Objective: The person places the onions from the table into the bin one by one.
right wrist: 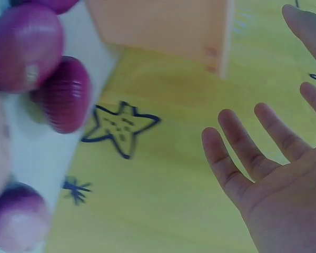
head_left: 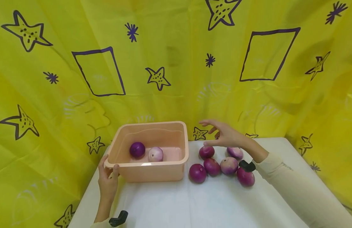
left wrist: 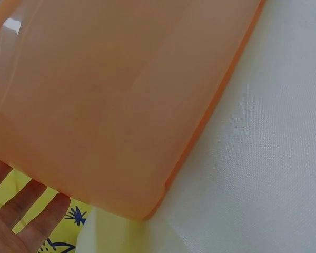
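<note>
A peach-coloured plastic tub [head_left: 153, 171] sits on a white-covered table [head_left: 193, 202], left of centre, with two onions inside it: a dark purple onion [head_left: 137, 149] and, touching it on the right, a paler pink-white onion [head_left: 155, 154]. The left hand [head_left: 107, 180] grips the tub's near left corner, thumb hooked over the rim and fingers curled round the outer wall; the left wrist view shows the tub's wall [left wrist: 110, 100] close up, with fingertips [left wrist: 21, 211] alongside it.

Just right of the tub, six more onions lie clustered on the cloth. The right hand [head_left: 224, 134] hovers above the rear of this group, palm down, fingers spread and nearly straight, holding nothing; it is nearest the rear left onion [head_left: 206, 152], directly beneath it. The right wrist view confirms the splayed, empty hand [right wrist: 274, 174], with the tub's corner [right wrist: 163, 26] and several onions [right wrist: 66, 95] beyond.

The front left onion [head_left: 197, 173] lies closest to the tub. Both arms wear cream sleeves, and a small black strap [head_left: 246, 165] shows at the right wrist. A yellow backdrop [head_left: 176, 63] with purple stars and squares hangs behind the table.
</note>
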### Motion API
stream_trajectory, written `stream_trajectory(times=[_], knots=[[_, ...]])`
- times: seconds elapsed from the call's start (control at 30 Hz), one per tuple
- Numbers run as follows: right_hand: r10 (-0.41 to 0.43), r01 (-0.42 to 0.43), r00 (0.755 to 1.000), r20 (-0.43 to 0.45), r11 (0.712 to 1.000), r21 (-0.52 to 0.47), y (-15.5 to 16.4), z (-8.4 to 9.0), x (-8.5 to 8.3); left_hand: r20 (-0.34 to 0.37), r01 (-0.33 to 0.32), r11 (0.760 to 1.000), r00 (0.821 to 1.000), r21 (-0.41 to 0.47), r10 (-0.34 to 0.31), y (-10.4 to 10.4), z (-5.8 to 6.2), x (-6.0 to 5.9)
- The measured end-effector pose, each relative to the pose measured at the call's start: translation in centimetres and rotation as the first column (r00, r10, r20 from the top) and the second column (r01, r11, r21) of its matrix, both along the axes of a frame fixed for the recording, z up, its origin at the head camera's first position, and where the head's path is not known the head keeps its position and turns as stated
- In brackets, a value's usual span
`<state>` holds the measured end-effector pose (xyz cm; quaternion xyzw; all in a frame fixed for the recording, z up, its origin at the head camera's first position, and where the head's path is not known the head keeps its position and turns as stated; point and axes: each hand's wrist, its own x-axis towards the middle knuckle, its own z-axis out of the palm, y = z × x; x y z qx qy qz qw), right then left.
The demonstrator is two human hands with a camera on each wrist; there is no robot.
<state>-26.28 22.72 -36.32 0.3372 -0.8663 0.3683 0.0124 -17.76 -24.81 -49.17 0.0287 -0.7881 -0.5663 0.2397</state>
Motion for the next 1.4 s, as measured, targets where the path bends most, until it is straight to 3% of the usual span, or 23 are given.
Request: stream_trajectory(times=[0.33, 0.5, 0.83, 1.03, 1.17, 1.4], knots=[[0.033, -0.038, 0.995, 0.099, 0.998, 0.047, -0.7, -6.3, 1.4, 0.008, -0.010, 1.000, 1.000, -0.005, 0.010, 0.0, 0.0, -0.1], [0.042, -0.052, 0.996, 0.085, 0.992, 0.117, -1.4, -8.4, 2.0, 0.008, -0.014, 1.000, 1.000, -0.007, 0.014, 0.0, 0.0, -0.1], [0.005, -0.018, 0.999, 0.044, 0.951, 0.308, -2.4, -10.7, 3.0, 0.027, -0.020, 1.000, 0.999, -0.017, 0.020, 0.1, 0.2, 0.0], [0.020, -0.006, 0.999, -0.031, 0.920, 0.392, -2.8, -11.7, 3.3, 0.036, -0.026, 0.999, 0.999, -0.021, 0.027, 0.1, 0.3, 0.0], [0.017, 0.015, 0.997, -0.074, 0.911, 0.412, -3.1, -12.0, 3.7, 0.043, -0.022, 0.999, 0.999, -0.024, 0.023, 0.1, 0.3, 0.1], [-0.002, 0.039, 0.995, -0.095, 0.923, 0.384, -3.3, -12.3, 4.1, 0.033, -0.021, 1.000, 0.999, -0.023, 0.022, 0.1, 0.3, 0.1]])
